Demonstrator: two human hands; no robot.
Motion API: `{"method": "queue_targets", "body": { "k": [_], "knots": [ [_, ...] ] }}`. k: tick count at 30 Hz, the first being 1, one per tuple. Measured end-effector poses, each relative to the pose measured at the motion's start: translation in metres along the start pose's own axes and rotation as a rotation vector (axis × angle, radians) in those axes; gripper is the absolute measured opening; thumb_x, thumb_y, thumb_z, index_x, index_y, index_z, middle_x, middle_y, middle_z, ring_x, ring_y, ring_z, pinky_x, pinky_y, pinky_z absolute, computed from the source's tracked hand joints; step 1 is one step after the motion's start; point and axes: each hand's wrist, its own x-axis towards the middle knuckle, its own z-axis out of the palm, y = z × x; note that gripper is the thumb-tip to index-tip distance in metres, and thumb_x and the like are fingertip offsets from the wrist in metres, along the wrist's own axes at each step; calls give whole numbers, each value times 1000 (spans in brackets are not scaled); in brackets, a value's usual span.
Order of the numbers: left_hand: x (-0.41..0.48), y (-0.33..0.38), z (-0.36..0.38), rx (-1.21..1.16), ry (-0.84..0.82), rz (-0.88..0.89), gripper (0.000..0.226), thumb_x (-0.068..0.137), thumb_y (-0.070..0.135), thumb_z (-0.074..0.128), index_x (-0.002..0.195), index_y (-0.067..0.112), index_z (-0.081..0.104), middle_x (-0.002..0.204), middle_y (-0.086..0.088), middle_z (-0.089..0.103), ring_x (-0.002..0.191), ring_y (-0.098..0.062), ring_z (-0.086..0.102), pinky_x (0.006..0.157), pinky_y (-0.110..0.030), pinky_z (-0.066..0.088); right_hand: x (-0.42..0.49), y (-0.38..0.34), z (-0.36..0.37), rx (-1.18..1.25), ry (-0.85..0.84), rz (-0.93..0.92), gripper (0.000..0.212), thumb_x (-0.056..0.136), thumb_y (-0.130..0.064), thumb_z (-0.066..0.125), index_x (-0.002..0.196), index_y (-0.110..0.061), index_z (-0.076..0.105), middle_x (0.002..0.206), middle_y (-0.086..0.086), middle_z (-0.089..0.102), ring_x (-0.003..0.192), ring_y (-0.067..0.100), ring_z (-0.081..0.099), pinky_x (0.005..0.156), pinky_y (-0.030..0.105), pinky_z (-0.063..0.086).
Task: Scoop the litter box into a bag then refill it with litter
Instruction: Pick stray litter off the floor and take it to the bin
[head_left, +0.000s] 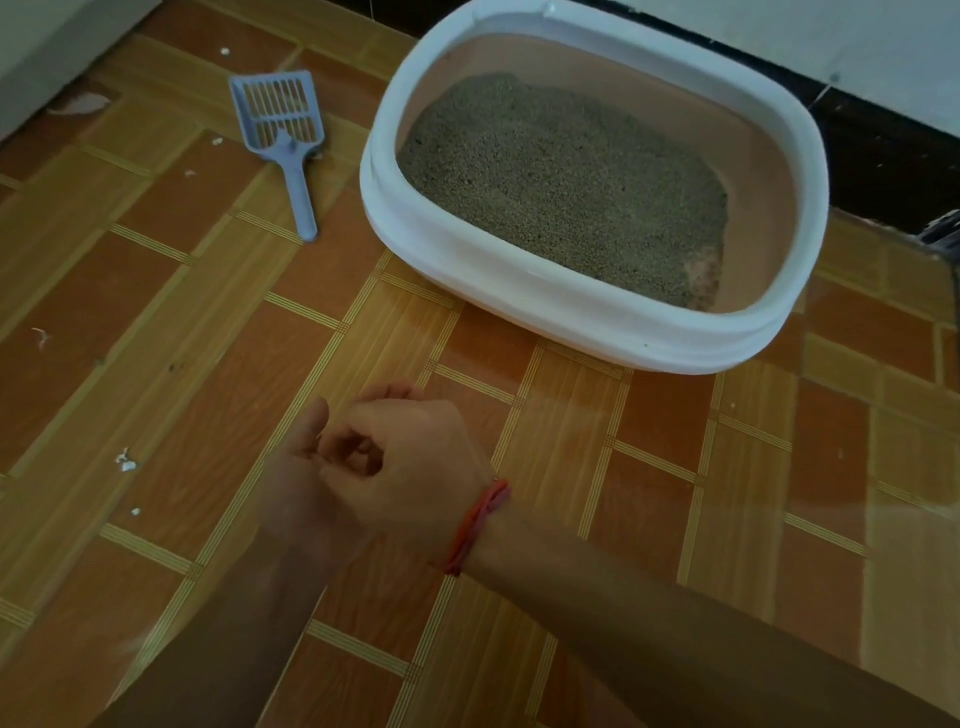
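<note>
A white oval litter box (524, 291) with a pinkish inner wall stands on the floor at the upper right, holding grey-brown litter (561, 176). A blue-grey slotted scoop (288, 140) lies on the floor to its left, handle pointing toward me. My two hands meet low in the middle of the view, well short of the box. My right hand (410, 457), with a red thread band at the wrist, lies curled over my left hand (298, 478). Neither hand holds anything that I can see. No bag is in view.
The floor (208, 338) is orange and tan patterned tile with small white scraps (126, 461) scattered at the left. A white wall with a dark skirting (883, 156) runs behind the box. A pale wall edge (52, 57) sits at the top left.
</note>
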Motion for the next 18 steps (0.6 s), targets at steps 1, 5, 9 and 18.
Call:
{"method": "queue_targets", "body": {
  "k": [1, 5, 9, 18],
  "knots": [
    [-4, 2, 12, 102, 22, 65, 68, 103, 46, 16, 132, 1, 57, 141, -15, 54, 138, -25, 44, 111, -40, 38, 1, -4, 0, 2, -12, 9, 4, 82, -20, 69, 85, -18, 71, 79, -6, 69, 75, 10, 64, 69, 36, 55],
    [-4, 14, 24, -11, 26, 129, 59, 101, 41, 33, 99, 2, 76, 120, -12, 70, 115, -24, 65, 82, -39, 59, -3, 9, -15, 24, 44, 27, 8, 86, -20, 66, 88, -18, 73, 80, -5, 71, 74, 9, 64, 69, 35, 55],
    [-3, 18, 30, -33, 130, 206, 53, 96, 36, 41, 91, -3, 77, 117, -15, 71, 110, -28, 68, 83, -41, 59, -18, 65, -35, -95, 16, 287, 12, 93, -28, 60, 93, -25, 71, 85, -16, 64, 79, 2, 59, 77, 30, 55],
    [1, 22, 33, -54, 105, 226, 45, 81, 33, 49, 89, -1, 78, 116, -13, 71, 109, -27, 68, 83, -40, 59, -22, 116, -44, -181, -33, 488, 18, 95, -33, 59, 107, -26, 70, 105, -10, 67, 97, 6, 61, 90, 30, 54]
  ]
}}
